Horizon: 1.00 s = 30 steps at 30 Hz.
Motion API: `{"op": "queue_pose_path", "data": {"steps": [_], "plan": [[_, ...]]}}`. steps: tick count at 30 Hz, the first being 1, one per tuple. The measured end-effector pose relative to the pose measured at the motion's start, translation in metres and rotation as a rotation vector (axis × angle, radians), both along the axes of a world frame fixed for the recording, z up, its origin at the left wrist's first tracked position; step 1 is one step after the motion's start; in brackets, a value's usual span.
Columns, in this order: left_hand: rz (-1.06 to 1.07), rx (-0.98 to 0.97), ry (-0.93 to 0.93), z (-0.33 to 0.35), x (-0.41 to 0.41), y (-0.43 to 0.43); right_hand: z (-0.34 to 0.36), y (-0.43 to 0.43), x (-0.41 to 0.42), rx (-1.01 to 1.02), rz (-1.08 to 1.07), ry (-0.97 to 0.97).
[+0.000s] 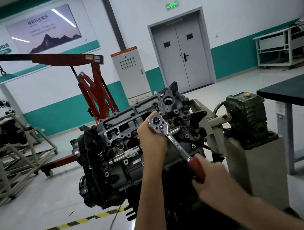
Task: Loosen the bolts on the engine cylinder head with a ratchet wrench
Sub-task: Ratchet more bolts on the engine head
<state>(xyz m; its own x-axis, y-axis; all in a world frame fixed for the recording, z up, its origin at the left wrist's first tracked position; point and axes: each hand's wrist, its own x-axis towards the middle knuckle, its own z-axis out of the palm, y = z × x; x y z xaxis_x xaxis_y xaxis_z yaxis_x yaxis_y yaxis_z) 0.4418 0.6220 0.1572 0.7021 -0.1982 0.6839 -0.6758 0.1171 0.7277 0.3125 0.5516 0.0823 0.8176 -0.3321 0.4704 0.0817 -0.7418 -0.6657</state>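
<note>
The grey engine cylinder head (122,131) sits on a stand at the centre of the view, its top face turned towards me. A chrome ratchet wrench (170,137) with a red handle stands with its round head over the cylinder head's right part. My left hand (151,136) holds the wrench head from the left, fingers wrapped under it. My right hand (213,178) grips the red handle low and to the right, and it looks blurred. The bolt and socket under the wrench head are hidden.
A red engine crane (86,81) stands behind the engine. A green gearbox (247,115) on a grey pedestal is to the right, beside a dark-topped workbench (302,89). A white frame stand (10,155) is at the left. Yellow-black floor tape (65,226) and a cable run below.
</note>
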Motion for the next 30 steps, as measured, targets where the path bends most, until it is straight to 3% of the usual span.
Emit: {"op": "queue_pose_path", "data": {"steps": [5, 8, 11, 14, 17, 19, 23, 27, 30], "plan": [[-0.022, 0.027, -0.026, 0.001, -0.003, 0.001, 0.069, -0.087, -0.005, -0.544, -0.015, 0.093], [-0.034, -0.022, -0.041, 0.002, -0.005, 0.001, 0.090, -0.093, -0.001, -0.763, -0.215, -0.057], [-0.015, -0.026, -0.053, -0.001, -0.004, -0.001, 0.064, -0.050, -0.002, -0.714, -0.296, -0.205], [-0.007, -0.048, -0.022, -0.001, -0.002, -0.006, 0.029, -0.001, 0.001, -0.438, -0.275, -0.236], [-0.083, -0.141, 0.130, 0.001, -0.003, -0.009, 0.012, 0.034, 0.011, -0.173, -0.144, -0.112], [-0.091, -0.112, 0.121, 0.001, -0.002, -0.007, 0.008, 0.040, 0.014, -0.103, -0.084, -0.106], [-0.027, 0.025, 0.001, 0.004, -0.001, 0.000, 0.024, 0.003, 0.006, -0.325, -0.092, -0.066], [-0.101, 0.093, -0.065, 0.008, 0.000, 0.005, 0.069, -0.064, 0.005, -0.718, -0.088, 0.013], [-0.168, 0.113, -0.071, 0.011, 0.001, 0.008, 0.101, -0.091, 0.017, -0.847, -0.187, 0.008]]}}
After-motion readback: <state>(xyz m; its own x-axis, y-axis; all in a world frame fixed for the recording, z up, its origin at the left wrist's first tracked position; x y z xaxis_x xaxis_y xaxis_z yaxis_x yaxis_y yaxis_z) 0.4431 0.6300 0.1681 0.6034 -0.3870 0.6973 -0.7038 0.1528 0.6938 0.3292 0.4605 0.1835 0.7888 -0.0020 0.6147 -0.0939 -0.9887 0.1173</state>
